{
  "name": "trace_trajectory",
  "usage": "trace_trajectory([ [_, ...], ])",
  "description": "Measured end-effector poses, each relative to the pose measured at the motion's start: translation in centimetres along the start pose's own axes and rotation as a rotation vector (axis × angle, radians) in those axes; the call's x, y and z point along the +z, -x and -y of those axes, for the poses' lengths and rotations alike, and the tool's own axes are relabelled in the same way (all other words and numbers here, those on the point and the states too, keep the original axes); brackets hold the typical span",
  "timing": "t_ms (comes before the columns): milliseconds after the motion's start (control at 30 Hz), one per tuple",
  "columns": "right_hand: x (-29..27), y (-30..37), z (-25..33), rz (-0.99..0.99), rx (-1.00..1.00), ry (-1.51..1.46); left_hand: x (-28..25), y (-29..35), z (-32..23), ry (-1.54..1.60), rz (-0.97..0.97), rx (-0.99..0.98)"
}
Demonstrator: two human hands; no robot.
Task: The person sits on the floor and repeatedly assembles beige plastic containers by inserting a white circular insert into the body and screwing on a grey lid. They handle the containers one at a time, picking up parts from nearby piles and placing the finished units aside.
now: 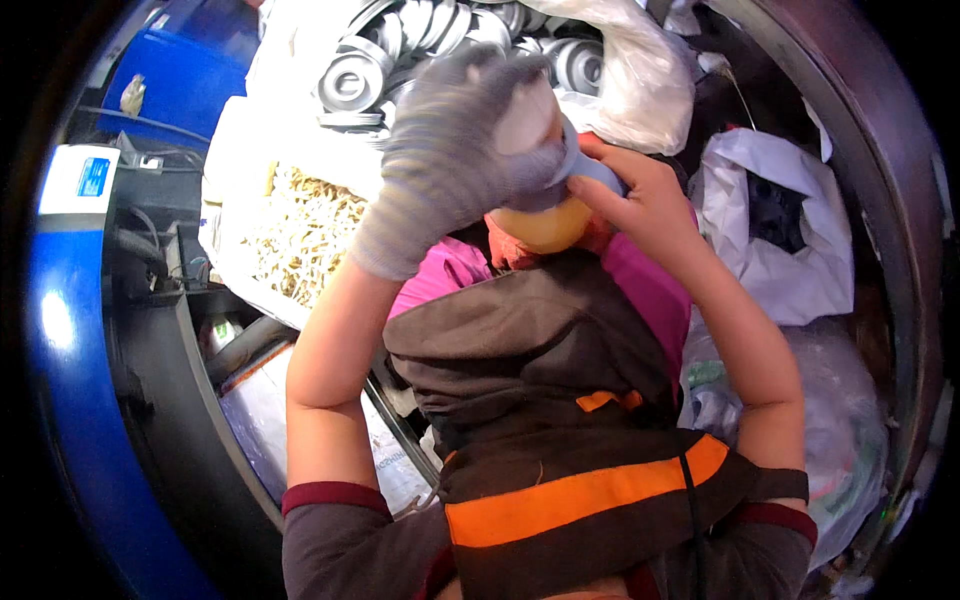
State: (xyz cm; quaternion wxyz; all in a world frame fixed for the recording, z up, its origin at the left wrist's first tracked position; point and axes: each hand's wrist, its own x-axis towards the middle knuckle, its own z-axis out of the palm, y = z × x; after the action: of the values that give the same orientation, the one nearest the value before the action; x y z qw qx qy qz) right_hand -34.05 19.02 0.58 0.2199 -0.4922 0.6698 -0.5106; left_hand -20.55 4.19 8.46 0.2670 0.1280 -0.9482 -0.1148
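My left hand [440,150], in a striped grey knit glove, is smeared by motion above my lap. Its fingers and thumb close around a pale, rounded piece [528,118] whose kind I cannot make out. My bare right hand [640,190] grips a light grey, round plastic part [592,172] from the right, thumb on top. Right below the two hands, a yellow rounded thing [548,226] rests against an orange-red cloth [515,250] between my knees. Whether the grey part and the yellow thing are joined is hidden by the hands.
Beyond my hands, a white bag holds many grey ringed discs [352,82]. A sack of small, pale, curled pieces [305,225] stands at the left. Blue machinery [75,330] runs along the left; a white bag [775,220] and clear plastic bags [830,400] lie at the right.
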Motion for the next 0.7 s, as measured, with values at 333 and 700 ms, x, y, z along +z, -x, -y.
trace_trajectory([
  [333,-1.3,2.0,-3.5,0.191,0.078,-0.220,-0.2,-1.6,-0.7,-0.099,0.148,-0.007],
  [700,-1.3,2.3,-3.2,0.174,0.007,-0.074,-5.3,-3.4,-1.3,0.231,-0.155,0.094],
])
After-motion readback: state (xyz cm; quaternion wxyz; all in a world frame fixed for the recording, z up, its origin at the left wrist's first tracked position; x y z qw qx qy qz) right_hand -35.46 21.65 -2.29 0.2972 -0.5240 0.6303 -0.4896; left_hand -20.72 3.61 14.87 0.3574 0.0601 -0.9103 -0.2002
